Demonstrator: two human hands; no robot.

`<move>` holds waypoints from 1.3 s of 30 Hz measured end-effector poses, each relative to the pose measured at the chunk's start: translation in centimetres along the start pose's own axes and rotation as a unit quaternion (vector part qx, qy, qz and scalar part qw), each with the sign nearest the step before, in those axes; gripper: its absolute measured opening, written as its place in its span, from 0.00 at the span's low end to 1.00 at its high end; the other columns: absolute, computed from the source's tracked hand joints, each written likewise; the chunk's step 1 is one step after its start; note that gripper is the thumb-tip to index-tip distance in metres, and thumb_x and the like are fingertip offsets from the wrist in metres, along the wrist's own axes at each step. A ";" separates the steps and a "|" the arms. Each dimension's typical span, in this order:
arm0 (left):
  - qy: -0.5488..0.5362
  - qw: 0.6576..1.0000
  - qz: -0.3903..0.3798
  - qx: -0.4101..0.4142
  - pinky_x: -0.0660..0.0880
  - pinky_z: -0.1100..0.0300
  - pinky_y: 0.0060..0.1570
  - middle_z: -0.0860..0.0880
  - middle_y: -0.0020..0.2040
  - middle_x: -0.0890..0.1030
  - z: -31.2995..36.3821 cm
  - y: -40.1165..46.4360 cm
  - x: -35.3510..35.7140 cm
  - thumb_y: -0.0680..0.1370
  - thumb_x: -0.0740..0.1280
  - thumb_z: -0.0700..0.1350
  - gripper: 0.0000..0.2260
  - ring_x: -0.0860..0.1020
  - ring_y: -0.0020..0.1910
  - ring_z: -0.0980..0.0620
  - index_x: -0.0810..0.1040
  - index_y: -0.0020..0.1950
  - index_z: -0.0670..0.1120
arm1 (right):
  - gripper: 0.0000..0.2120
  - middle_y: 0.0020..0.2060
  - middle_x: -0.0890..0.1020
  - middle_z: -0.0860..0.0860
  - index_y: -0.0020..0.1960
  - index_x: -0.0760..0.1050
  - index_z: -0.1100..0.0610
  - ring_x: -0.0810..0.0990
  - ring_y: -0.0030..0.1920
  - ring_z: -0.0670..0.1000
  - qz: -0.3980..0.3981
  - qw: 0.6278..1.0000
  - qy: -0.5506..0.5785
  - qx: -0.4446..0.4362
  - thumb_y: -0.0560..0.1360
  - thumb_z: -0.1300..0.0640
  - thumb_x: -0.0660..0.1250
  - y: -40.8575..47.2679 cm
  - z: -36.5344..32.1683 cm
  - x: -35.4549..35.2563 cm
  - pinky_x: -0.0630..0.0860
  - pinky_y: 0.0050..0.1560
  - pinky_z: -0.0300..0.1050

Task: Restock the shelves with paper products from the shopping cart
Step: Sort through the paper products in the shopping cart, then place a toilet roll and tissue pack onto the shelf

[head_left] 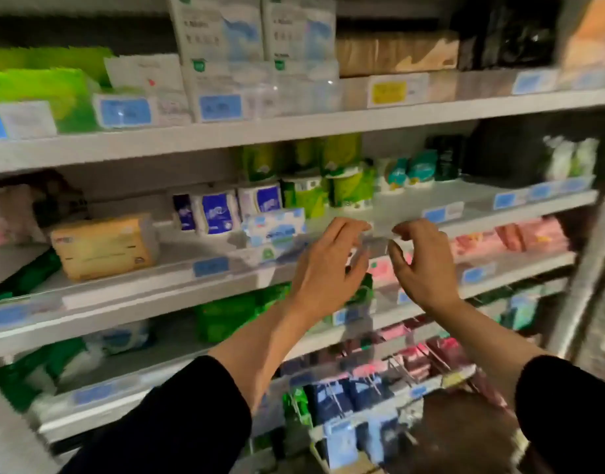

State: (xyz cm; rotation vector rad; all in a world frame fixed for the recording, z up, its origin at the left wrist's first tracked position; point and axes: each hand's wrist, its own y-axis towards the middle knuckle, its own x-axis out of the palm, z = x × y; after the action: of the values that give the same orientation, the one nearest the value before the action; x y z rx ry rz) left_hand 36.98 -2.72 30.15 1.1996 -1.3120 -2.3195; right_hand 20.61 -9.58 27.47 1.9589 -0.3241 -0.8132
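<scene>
My left hand (328, 265) and my right hand (420, 265) are raised side by side at the front edge of the middle shelf (413, 200). The fingers of both are loosely curved, with the tips near the shelf's clear front rail (376, 236). I see nothing held in either hand. A white and blue tissue pack (273, 229) lies on the shelf just left of my left hand. Behind it stand blue and white paper rolls (222, 212) and green rolls (328, 189). The view is blurred by motion.
A yellow tissue pack (106, 246) lies at the shelf's left. White boxed tissues (246, 56) and green packs (44, 94) fill the upper shelf. Pink packs (513, 239) and green packs (225, 314) sit on lower shelves. Hanging packets (348, 398) are at the bottom.
</scene>
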 end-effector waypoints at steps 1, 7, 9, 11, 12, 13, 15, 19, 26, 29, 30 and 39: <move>-0.030 0.998 -0.048 -0.007 0.79 0.52 0.48 0.49 0.58 0.74 1.2 -0.5 3.6 0.78 0.64 0.43 0.13 0.79 0.52 0.53 0.75 0.62 0.43 | 0.12 0.43 0.78 0.60 0.50 0.75 0.63 0.78 0.44 0.63 -0.030 0.998 -0.023 0.040 0.74 0.55 0.61 -2.8 2.9 -1.5 0.72 0.44 0.53; -0.169 0.941 -0.287 -0.053 0.77 0.49 0.52 0.43 0.56 0.75 9.3 -6.8 22.4 0.72 0.68 0.37 0.18 0.79 0.52 0.44 0.75 0.62 0.41 | 0.22 0.40 0.78 0.60 0.47 0.76 0.61 0.78 0.43 0.63 -0.143 0.948 -0.123 0.258 0.67 0.47 0.54 -18.5 14.4 -13.0 0.74 0.41 0.56; -0.207 0.914 -0.340 -0.077 0.77 0.51 0.53 0.44 0.56 0.75 11.8 -9.5 26.8 0.72 0.69 0.37 0.18 0.78 0.53 0.45 0.75 0.62 0.42 | 0.23 0.44 0.79 0.59 0.49 0.76 0.61 0.78 0.45 0.62 -0.163 0.918 -0.150 0.329 0.68 0.45 0.55 -23.1 16.9 -16.5 0.74 0.43 0.55; -0.234 0.886 -0.386 -0.106 0.75 0.57 0.56 0.45 0.58 0.75 14.0 -12.0 30.1 0.73 0.70 0.36 0.20 0.77 0.56 0.46 0.74 0.64 0.43 | 0.17 0.47 0.79 0.60 0.52 0.76 0.61 0.79 0.48 0.63 -0.174 0.882 -0.187 0.397 0.70 0.50 0.63 -27.2 18.9 -19.5 0.75 0.46 0.56; -0.238 0.872 -0.411 -0.117 0.75 0.57 0.57 0.45 0.60 0.74 15.0 -13.0 31.4 0.73 0.71 0.37 0.21 0.77 0.58 0.47 0.73 0.65 0.43 | 0.15 0.49 0.78 0.62 0.53 0.76 0.63 0.78 0.50 0.64 -0.174 0.867 -0.203 0.421 0.70 0.55 0.68 -28.9 19.7 -20.7 0.75 0.47 0.57; -0.236 0.857 -0.439 -0.128 0.74 0.55 0.59 0.45 0.61 0.74 15.7 -13.9 32.6 0.73 0.72 0.38 0.23 0.76 0.60 0.47 0.72 0.67 0.43 | 0.16 0.51 0.78 0.63 0.55 0.77 0.64 0.77 0.52 0.65 -0.176 0.855 -0.211 0.439 0.70 0.60 0.72 -30.5 20.5 -21.7 0.74 0.49 0.56; -0.216 0.829 -0.495 -0.145 0.73 0.51 0.62 0.44 0.63 0.73 16.7 -15.5 34.6 0.73 0.73 0.42 0.25 0.73 0.63 0.46 0.70 0.69 0.44 | 0.20 0.54 0.77 0.64 0.59 0.76 0.65 0.75 0.56 0.64 -0.209 0.826 -0.210 0.480 0.69 0.60 0.74 -32.9 21.4 -23.2 0.72 0.53 0.55; -0.124 0.792 -0.581 -0.142 0.70 0.55 0.60 0.42 0.65 0.71 17.9 -18.4 37.4 0.72 0.73 0.43 0.29 0.72 0.64 0.43 0.67 0.70 0.44 | 0.23 0.53 0.80 0.60 0.59 0.78 0.61 0.78 0.56 0.61 -0.358 0.746 -0.159 0.538 0.69 0.50 0.76 -36.9 22.2 -25.4 0.74 0.52 0.49; 0.068 0.754 -0.652 -0.032 0.75 0.48 0.51 0.44 0.68 0.56 18.8 -21.5 38.2 0.70 0.68 0.34 0.31 0.72 0.59 0.41 0.61 0.70 0.46 | 0.26 0.59 0.77 0.54 0.65 0.72 0.56 0.75 0.60 0.54 -0.491 0.692 -0.018 0.529 0.71 0.48 0.74 -38.5 19.5 -24.1 0.67 0.53 0.38; 0.105 0.743 -0.661 -0.009 0.76 0.49 0.52 0.43 0.68 0.56 19.3 -21.6 38.1 0.68 0.74 0.40 0.35 0.72 0.58 0.41 0.60 0.69 0.44 | 0.40 0.67 0.69 0.57 0.71 0.61 0.55 0.68 0.69 0.59 -0.462 0.680 -0.033 0.568 0.67 0.42 0.75 -40.0 17.8 -22.7 0.68 0.63 0.49; 0.108 0.743 -0.661 -0.009 0.75 0.51 0.51 0.43 0.68 0.57 19.4 -21.5 38.0 0.68 0.75 0.42 0.35 0.73 0.58 0.41 0.60 0.69 0.44 | 0.45 0.70 0.65 0.57 0.74 0.56 0.56 0.63 0.71 0.61 -0.452 0.674 -0.033 0.584 0.66 0.41 0.75 -40.4 17.8 -22.4 0.66 0.67 0.51; 0.019 0.801 -0.589 -0.108 0.72 0.54 0.57 0.48 0.62 0.70 20.2 -20.5 36.3 0.61 0.78 0.51 0.40 0.71 0.63 0.47 0.63 0.68 0.49 | 0.53 0.68 0.68 0.56 0.74 0.54 0.63 0.68 0.69 0.58 -0.311 0.613 0.019 0.726 0.61 0.48 0.81 -41.6 20.0 -22.8 0.69 0.66 0.49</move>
State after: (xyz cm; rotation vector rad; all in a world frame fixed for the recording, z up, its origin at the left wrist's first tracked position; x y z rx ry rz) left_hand 2.59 2.02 -0.48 2.3831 -0.1199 -2.9605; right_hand -13.92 10.04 -5.23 3.7968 -0.2785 -1.0333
